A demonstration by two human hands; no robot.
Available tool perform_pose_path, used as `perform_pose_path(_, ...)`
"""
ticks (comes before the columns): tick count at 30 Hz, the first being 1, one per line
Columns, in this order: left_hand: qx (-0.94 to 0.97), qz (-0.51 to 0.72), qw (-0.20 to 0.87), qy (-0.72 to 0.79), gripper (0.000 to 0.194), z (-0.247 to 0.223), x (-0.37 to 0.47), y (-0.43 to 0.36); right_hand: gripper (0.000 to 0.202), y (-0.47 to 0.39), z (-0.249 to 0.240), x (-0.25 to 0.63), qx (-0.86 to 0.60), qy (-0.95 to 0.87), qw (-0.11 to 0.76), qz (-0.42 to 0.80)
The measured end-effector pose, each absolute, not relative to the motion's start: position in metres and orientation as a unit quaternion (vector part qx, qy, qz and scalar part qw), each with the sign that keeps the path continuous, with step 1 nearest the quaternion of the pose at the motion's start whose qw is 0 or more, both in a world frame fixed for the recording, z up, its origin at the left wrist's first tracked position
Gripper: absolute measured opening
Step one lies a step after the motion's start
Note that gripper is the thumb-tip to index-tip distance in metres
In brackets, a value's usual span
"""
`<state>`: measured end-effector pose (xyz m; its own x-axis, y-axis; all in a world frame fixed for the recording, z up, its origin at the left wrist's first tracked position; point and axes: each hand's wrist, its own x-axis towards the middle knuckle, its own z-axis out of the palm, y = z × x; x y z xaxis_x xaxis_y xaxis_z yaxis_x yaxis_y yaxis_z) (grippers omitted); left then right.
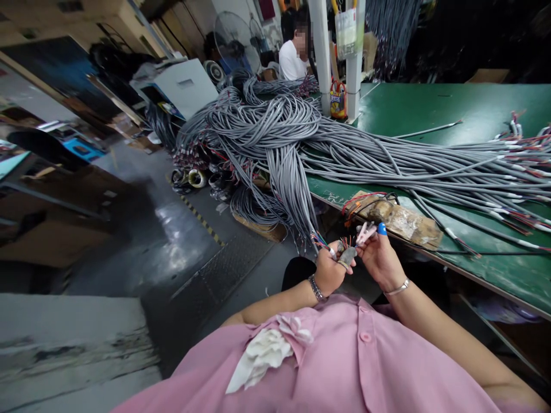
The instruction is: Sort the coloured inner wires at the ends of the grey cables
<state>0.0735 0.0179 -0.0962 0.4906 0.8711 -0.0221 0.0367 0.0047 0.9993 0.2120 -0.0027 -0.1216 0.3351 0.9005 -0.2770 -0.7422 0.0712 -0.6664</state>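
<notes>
My left hand (331, 272) is closed around the end of a grey cable (310, 225), whose thin coloured wires (345, 242) fan out past the fingers. Grey covers wrap the thumb and a fingertip of that hand. Close beside it, my right hand (382, 261) pinches a small pale pink tool (365, 234) that looks like a clip or small tweezers, near the wire tips. A blue cover (381, 229) sits on my right thumb. Whether the tool touches a wire is too small to tell.
A big heap of grey cables (275, 123) lies across the green table (430, 106) and hangs over its edge. A tape-wrapped block (400, 218) rests at the table's front edge. A white post (321, 54) rises behind. A person in white (293, 60) sits farther back.
</notes>
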Motion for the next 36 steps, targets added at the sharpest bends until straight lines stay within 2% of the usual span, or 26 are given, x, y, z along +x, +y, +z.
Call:
perform_pose_path(4,0.611,0.339,0.608,0.376,0.034,-0.099,0.068,0.016,0.043,-0.008,-0.133,0.219,-0.363,-0.069,0.724,0.583)
perform_pose_path(15,0.569,0.341,0.689,0.292,0.040,-0.103,0.064,0.014,0.018,-0.031,-0.140,0.230,-0.457,-0.148,0.713,0.511)
perform_pose_path(19,0.609,0.301,0.681,0.274,0.032,-0.102,0.066,0.013,0.012,-0.039,-0.141,0.231,-0.486,-0.184,0.698,0.492)
perform_pose_path(22,0.688,0.269,0.611,0.282,0.016,-0.102,0.062,0.012,0.009,-0.046,-0.140,0.229,-0.501,-0.215,0.682,0.488)
perform_pose_path(27,0.770,0.234,0.510,0.302,0.024,-0.098,0.053,0.011,0.016,-0.064,-0.131,0.221,-0.532,-0.274,0.639,0.483)
perform_pose_path(31,0.786,0.237,0.475,0.316,0.003,-0.099,0.047,0.009,0.019,-0.074,-0.123,0.216,-0.563,-0.339,0.611,0.441)
perform_pose_path(36,0.768,0.242,0.487,0.338,0.020,-0.111,0.039,0.005,0.033,-0.078,-0.104,0.206,-0.544,-0.433,0.556,0.455)
